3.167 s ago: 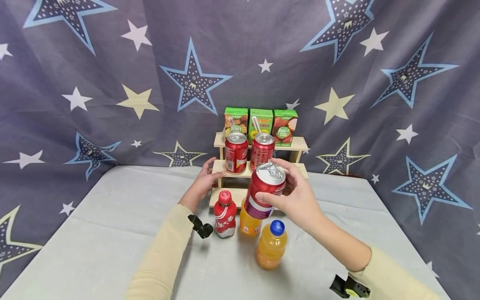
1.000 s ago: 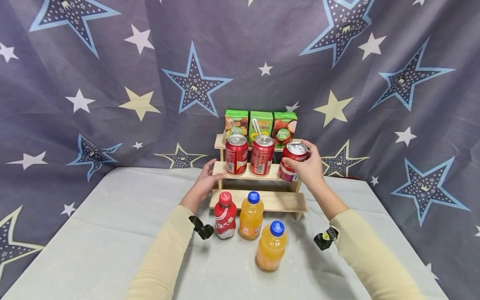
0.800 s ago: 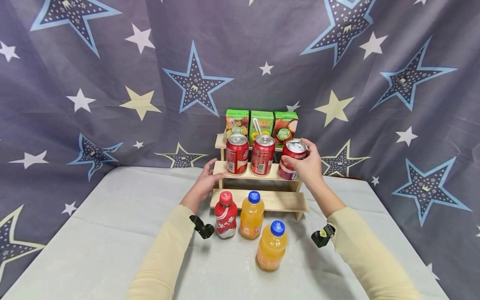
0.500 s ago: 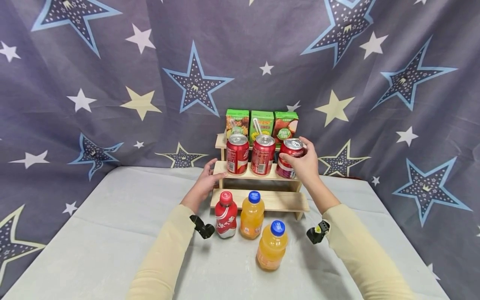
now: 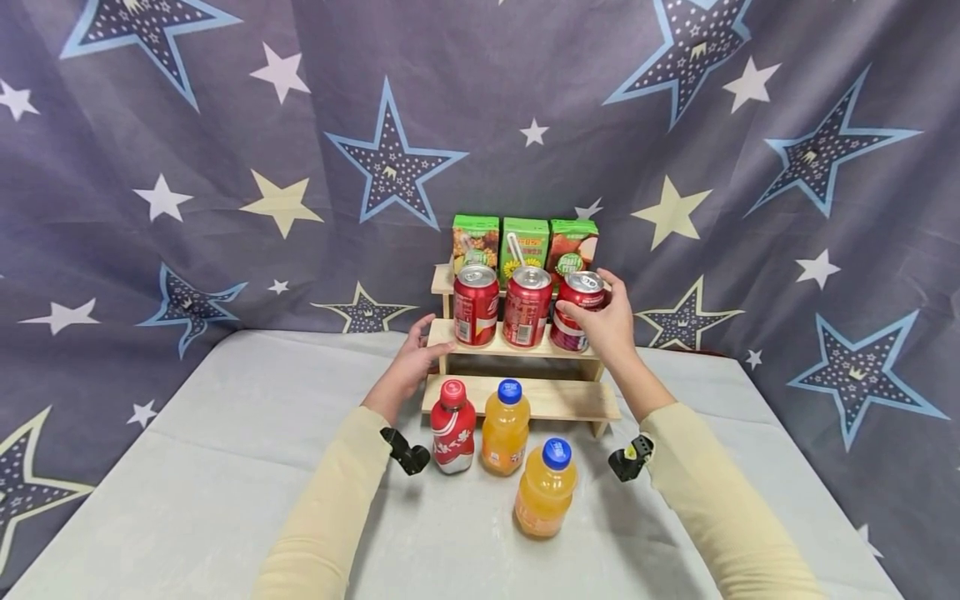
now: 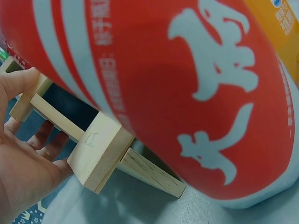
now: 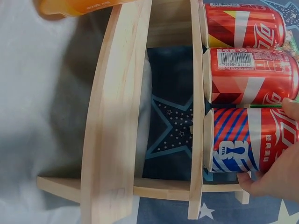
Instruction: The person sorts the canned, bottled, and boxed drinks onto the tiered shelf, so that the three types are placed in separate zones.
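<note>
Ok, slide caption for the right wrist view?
Right hand grips one can beside two other cans on the wooden shelf.

I record the stand [image 7: 110,121] on the table [image 5: 262,433] before the curtain [image 5: 491,50], with the left carton [image 5: 477,236], middle carton [image 5: 534,237] and right carton [image 5: 576,242] side by side on its top tier [image 5: 441,280], and the left can [image 5: 476,315], middle can [image 5: 527,315] and right can [image 7: 243,137] in a row on the middle tier [image 5: 441,330], below and before them. My left hand [image 5: 408,367] is at the left end of the middle tier, my right hand [image 5: 611,329] around the right can. On the table before the bottom tier [image 5: 566,402], the left bottle [image 5: 453,433] stands just beside the middle bottle [image 5: 505,433], and the front bottle [image 5: 545,496] stands to their right, nearest me.
</note>
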A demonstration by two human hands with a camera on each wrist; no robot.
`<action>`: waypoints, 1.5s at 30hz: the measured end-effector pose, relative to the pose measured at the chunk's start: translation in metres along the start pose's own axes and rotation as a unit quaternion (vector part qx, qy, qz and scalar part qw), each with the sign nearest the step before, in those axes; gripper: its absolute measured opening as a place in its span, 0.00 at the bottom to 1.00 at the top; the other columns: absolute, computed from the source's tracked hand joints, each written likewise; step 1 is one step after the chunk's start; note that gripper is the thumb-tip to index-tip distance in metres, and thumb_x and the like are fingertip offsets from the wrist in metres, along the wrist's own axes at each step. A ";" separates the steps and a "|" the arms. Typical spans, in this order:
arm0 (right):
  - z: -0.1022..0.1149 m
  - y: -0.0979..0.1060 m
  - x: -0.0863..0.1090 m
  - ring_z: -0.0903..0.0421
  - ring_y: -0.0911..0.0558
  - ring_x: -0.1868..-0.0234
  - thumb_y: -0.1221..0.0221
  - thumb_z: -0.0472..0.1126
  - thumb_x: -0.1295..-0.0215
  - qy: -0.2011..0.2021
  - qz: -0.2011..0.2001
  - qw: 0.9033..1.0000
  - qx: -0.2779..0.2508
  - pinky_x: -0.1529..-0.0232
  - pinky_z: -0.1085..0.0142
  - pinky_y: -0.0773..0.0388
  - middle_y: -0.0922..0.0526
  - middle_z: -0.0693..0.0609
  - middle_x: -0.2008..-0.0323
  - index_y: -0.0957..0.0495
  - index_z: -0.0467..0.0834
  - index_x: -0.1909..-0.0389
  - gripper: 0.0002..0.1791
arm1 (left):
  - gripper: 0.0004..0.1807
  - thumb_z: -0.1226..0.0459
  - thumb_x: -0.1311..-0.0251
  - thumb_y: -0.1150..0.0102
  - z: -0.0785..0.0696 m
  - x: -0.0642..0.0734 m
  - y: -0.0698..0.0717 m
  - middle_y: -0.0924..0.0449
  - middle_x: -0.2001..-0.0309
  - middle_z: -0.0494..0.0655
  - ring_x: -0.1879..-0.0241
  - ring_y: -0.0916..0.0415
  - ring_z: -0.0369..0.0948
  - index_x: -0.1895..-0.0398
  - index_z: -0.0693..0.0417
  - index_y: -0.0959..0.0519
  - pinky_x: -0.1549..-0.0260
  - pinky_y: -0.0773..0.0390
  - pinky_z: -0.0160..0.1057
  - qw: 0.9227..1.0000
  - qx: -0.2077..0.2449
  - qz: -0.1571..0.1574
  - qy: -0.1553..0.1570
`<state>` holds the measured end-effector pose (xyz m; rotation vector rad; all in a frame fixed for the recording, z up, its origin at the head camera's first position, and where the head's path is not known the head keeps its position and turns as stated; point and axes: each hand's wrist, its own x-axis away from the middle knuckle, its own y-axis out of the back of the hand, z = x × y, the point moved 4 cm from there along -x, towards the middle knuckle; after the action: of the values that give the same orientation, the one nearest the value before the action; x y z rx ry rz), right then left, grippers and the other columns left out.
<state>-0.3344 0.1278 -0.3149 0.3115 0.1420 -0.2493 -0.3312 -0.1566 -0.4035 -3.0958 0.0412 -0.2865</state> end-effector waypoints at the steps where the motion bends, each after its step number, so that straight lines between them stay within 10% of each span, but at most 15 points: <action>1: 0.000 0.000 -0.001 0.50 0.32 0.35 0.31 0.43 0.49 0.002 0.001 1.000 0.000 0.36 0.55 0.34 0.34 0.44 0.35 0.46 0.49 0.31 0.46 | 0.43 0.65 0.38 0.45 0.000 0.000 0.000 0.47 0.31 0.62 0.35 0.40 0.57 0.27 0.41 0.58 0.36 0.40 0.57 1.000 0.000 0.001 0.000; 22: 0.008 0.024 0.014 0.39 0.35 0.35 0.32 0.47 0.48 0.062 0.064 0.993 0.075 0.36 0.48 0.36 0.40 0.37 0.34 0.46 0.47 0.30 0.47 | 0.42 0.66 0.38 0.46 0.007 -0.007 0.003 0.46 0.32 0.62 0.36 0.39 0.58 0.26 0.42 0.59 0.37 0.38 0.57 1.000 -0.001 -0.001 -0.005; 45: 0.019 0.043 0.077 0.39 0.32 0.37 0.39 0.55 0.41 0.086 0.189 0.970 0.124 0.44 0.45 0.28 0.37 0.38 0.34 0.43 0.47 0.32 0.39 | 0.42 0.65 0.39 0.44 0.006 -0.006 0.002 0.45 0.32 0.61 0.36 0.39 0.57 0.27 0.40 0.56 0.36 0.40 0.58 1.000 -0.008 -0.007 0.005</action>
<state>-0.2471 0.1439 -0.2987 0.6006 0.2207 0.1405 -0.3361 -0.1579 -0.4105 -3.1118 0.0227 -0.3047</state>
